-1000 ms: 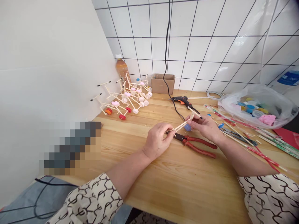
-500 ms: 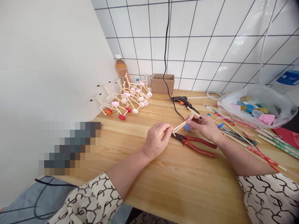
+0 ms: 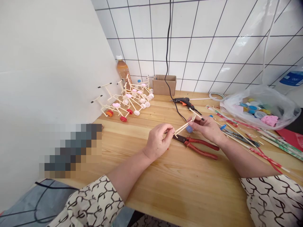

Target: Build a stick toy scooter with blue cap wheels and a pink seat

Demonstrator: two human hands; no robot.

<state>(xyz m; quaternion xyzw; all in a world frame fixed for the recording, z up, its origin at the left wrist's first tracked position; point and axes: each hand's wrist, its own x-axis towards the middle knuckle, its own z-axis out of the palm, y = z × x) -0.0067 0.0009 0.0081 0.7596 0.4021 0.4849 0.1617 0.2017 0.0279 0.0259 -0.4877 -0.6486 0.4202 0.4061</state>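
My left hand (image 3: 157, 142) pinches one end of a small stick frame (image 3: 183, 127) between thumb and fingertips, and my right hand (image 3: 205, 128) pinches the other end the same way. The frame is held up off the desk (image 3: 180, 192) between my hands, its longest stick slanting up toward the right. A blue bottle cap (image 3: 189, 129) sits just under my right fingers, and I cannot tell whether it is fixed to the frame. Right below the frame lie red-handled pliers (image 3: 197, 147), their jaws closed and pointing toward my left hand. Ahead of my right hand is a glue gun (image 3: 183, 101) on its side, with a black cord (image 3: 168, 47) running up the tiled wall behind it. Farther ahead and left of my hands, a cluster of stick models (image 3: 127, 101) with pink, white and red cap wheels stands by the white wall, near a brown bottle (image 3: 123, 71) and a cardboard box (image 3: 164, 85). Right of my right hand, loose sticks (image 3: 239, 140) and patterned straws (image 3: 265, 154) lie across the desk, below a clear plastic bag (image 3: 258, 108) of colored caps. A blurred patch hides part of the desk left of my left hand.
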